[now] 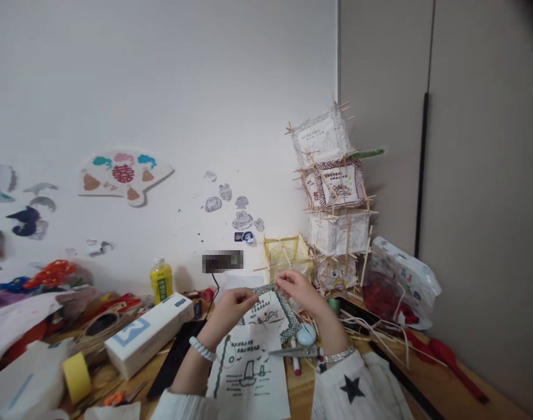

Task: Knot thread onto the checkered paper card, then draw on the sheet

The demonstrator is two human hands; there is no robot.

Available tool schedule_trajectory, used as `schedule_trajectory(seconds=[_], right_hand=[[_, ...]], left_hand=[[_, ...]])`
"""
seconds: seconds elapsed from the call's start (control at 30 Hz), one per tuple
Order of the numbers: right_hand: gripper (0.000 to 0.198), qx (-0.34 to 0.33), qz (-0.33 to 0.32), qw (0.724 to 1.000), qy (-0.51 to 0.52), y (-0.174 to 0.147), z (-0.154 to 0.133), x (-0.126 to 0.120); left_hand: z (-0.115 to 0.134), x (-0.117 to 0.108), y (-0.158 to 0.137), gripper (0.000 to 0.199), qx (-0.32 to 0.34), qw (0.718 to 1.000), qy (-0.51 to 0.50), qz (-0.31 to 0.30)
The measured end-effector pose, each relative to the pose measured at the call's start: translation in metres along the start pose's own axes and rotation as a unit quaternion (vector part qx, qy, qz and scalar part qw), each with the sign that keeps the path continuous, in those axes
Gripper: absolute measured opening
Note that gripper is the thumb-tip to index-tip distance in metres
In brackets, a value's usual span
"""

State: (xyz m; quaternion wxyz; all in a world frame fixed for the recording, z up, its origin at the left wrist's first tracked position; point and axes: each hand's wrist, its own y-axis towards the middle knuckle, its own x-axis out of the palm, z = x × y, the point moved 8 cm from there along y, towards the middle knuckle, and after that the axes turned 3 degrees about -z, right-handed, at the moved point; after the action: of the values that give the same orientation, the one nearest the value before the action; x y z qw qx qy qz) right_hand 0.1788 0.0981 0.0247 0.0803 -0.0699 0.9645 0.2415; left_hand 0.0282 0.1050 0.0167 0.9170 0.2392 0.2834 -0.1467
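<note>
My left hand (pixel 237 305) and my right hand (pixel 295 286) are raised over the table, a short gap apart, each with thumb and fingertips pinched together. What they pinch is too fine to make out; a faint thin thread-like line hangs beneath them. Under and behind the hands is a paper with a green checked border (pixel 289 326), bearing handwriting and a drawing. In front of it lies a white sheet (pixel 260 392) with a sailing boat drawn in dark ink. Scissors (pixel 295 352) rest across its right edge, beside a pink-ended marker (pixel 296 364).
Stacked stick-framed paper lanterns (pixel 340 186) lean at the back right, next to a yellow frame (pixel 288 251). At left are a white box (pixel 148 335), a yellow bottle (pixel 161 281) and a yellow tape roll (pixel 77 378). White cords (pixel 380 332) and red scissors (pixel 450 361) lie right.
</note>
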Motion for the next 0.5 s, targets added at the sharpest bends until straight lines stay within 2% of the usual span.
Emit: schedule_trajectory(seconds=[0.2,0.33,0.5], right_hand=[[0.016,0.061,0.064,0.989,0.122,-0.003,0.004,-0.007],[0.017,0.04,0.095,0.966,0.239,-0.002,0.003,-0.005],[0.021,0.019,0.047,0.94,0.337,0.002,0.001,0.015]], left_hand=[[-0.013,-0.003,0.0,0.036,-0.072,0.99,-0.105,0.053],[-0.012,-0.001,0.002,0.031,-0.056,0.984,-0.137,0.096],[-0.013,0.011,0.005,0.025,-0.056,0.975,-0.192,0.098]])
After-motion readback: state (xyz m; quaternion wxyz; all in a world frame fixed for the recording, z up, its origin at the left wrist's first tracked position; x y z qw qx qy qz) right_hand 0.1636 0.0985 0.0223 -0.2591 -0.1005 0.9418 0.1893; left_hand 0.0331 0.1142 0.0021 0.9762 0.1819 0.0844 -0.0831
